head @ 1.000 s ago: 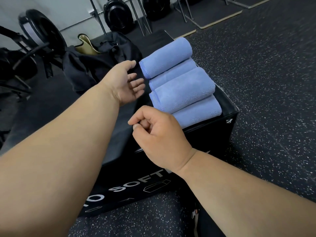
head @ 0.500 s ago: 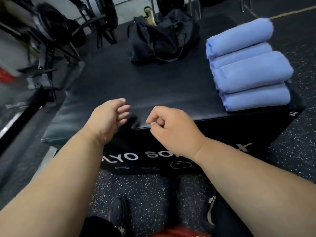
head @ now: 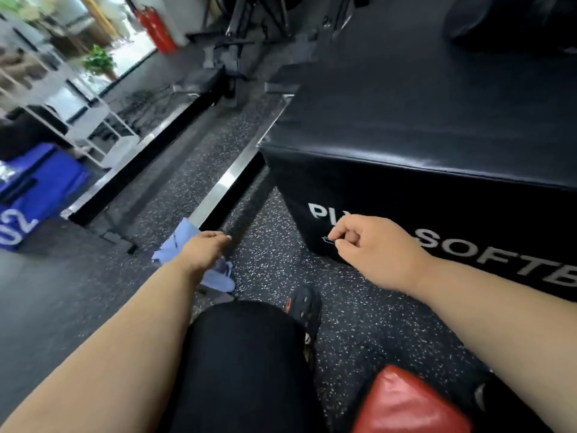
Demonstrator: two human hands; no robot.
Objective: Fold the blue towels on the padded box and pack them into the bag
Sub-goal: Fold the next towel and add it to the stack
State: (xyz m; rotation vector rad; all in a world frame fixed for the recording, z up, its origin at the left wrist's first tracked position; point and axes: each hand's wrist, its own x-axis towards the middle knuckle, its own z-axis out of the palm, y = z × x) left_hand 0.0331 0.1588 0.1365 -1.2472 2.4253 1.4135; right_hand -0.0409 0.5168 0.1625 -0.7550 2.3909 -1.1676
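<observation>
Speckled floor (head: 193,195) now ahead, left hand (head: 204,250) lowered over blue towel (head: 175,245)

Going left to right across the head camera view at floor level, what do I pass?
Blue box with white numbers → crumpled blue towel on the floor → left hand → right hand → padded black box.

Two bare arms reach forward and down

The left hand (head: 204,249) stretches low, palm down, its fingers (head: 218,236) loosely bent; what they hold cannot be told. The right hand (head: 373,245) sits higher and well apart, curled into a loose fist, thumb against the forefinger, holding nothing visible.
</observation>
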